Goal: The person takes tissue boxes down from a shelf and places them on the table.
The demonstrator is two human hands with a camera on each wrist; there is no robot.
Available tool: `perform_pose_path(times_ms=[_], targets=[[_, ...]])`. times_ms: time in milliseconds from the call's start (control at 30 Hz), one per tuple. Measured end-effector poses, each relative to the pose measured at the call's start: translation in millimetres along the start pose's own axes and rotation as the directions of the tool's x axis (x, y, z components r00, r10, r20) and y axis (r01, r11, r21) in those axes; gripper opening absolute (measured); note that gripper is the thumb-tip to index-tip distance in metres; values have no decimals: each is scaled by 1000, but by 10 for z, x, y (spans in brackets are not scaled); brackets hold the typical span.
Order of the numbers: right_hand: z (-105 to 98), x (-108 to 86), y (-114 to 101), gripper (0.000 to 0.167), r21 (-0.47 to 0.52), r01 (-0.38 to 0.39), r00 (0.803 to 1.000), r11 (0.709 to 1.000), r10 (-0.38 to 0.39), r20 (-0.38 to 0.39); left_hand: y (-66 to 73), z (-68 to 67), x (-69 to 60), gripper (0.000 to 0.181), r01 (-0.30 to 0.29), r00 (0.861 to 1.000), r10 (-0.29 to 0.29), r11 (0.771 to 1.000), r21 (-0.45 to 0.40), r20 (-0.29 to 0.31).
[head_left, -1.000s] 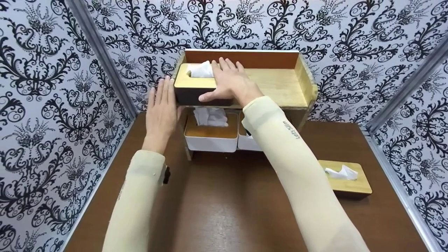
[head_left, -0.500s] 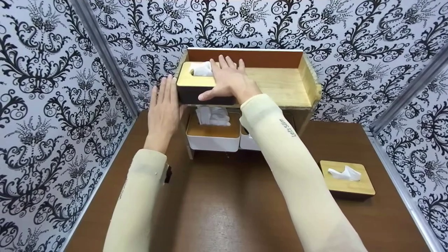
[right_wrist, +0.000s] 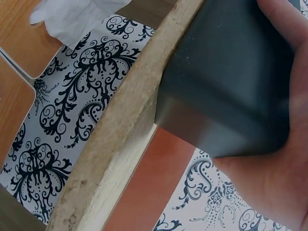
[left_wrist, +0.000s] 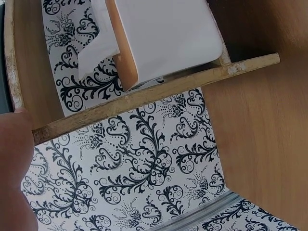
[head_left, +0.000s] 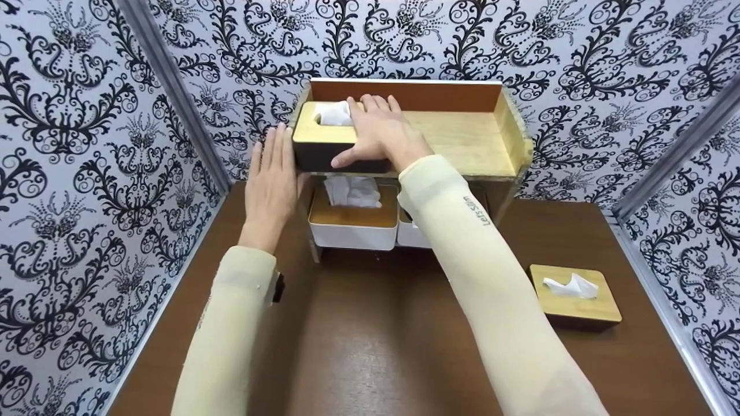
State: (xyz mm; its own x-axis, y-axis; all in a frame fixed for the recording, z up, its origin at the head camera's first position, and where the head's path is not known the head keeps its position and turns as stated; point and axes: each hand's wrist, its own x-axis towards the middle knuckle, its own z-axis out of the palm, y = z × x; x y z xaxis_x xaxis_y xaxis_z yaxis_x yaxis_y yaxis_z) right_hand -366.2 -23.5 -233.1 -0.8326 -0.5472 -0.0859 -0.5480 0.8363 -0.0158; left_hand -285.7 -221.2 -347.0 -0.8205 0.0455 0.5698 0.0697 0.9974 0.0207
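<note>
A tissue box point(head_left: 324, 153) with a dark body and a pale wooden lid sits at the left end of the wooden shelf's top board point(head_left: 462, 138). White tissue point(head_left: 334, 114) sticks out of its slot. My left hand point(head_left: 270, 188) lies with straight fingers against the left side, by the box's left end. My right hand point(head_left: 378, 136) rests spread over the right part of the lid, its thumb on the dark front face. In the right wrist view, the palm lies against the dark box point(right_wrist: 226, 72). The left wrist view shows only part of the left hand point(left_wrist: 14, 168).
Below the top board are a white tissue box point(head_left: 354, 236) with a brown lid and a second white box point(head_left: 413, 237), partly behind the right sleeve. Another tissue box point(head_left: 578, 306) stands on the brown table point(head_left: 347, 346) at right. Patterned walls point(head_left: 144, 144) close in the space.
The view has shifted slightly. Both hands stay at the tissue box; the right hand's fingertips have drawn in a little. The box has not visibly moved on the shelf.
</note>
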Motion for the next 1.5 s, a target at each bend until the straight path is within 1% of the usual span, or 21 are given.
perform_pose_path(times_ms=[33, 100, 300, 400, 500, 633, 767, 900, 1000, 1100, 1300, 1500], targets=[[-1, -5, 3, 132, -3, 6, 1000, 1000, -6, -5, 7, -5, 1, 76, 2, 1000, -2, 1000, 1, 5], [-4, -16, 10, 131, -11, 12, 1000, 1000, -12, -15, 19, -4, 4, 76, -3, 1000, 3, 1000, 5, -4], [-18, -64, 29, 129, -25, -3, 1000, 1000, 2, -28, 59, 10, 2, 74, -27, 997, 28, 1000, 10, -74], [-19, -94, 36, 130, -34, -12, 999, 999, 10, -37, 70, 5, -1, 74, -29, 996, 29, 1000, 2, -81], [-20, -126, 44, 130, -52, -9, 999, 999, 7, -50, 69, -12, -2, 75, -27, 998, 27, 1000, 2, -60], [-14, -170, 65, 131, -67, 2, 998, 998, -6, -64, 58, -21, 8, 77, -18, 1000, 18, 1000, -2, -4], [-6, -222, 104, 131, -65, 8, 997, 998, -14, -80, 59, -15, 16, 79, -8, 999, 8, 1000, 2, 37], [-26, -311, 140, 129, -53, 16, 994, 998, -22, -110, 64, -30, 30, 79, -5, 999, 4, 1000, 11, 44], [-45, -389, 165, 128, -44, 28, 991, 999, -34, -132, 56, -34, 38, 79, -12, 1000, 11, 1000, 12, 25], [-50, -467, 192, 128, -36, 45, 988, 998, -50, -147, 43, -26, 36, 79, -16, 1000, 16, 1000, 15, 21], [-22, -631, 250, 127, -28, 80, 983, 996, -84, -166, 18, -16, 22, 80, -7, 995, 3, 999, 32, 96], [20, -791, 290, 127, -47, 107, 975, 993, -114, -193, -20, -27, 0, 80, -2, 996, 0, 1000, 22, 93]])
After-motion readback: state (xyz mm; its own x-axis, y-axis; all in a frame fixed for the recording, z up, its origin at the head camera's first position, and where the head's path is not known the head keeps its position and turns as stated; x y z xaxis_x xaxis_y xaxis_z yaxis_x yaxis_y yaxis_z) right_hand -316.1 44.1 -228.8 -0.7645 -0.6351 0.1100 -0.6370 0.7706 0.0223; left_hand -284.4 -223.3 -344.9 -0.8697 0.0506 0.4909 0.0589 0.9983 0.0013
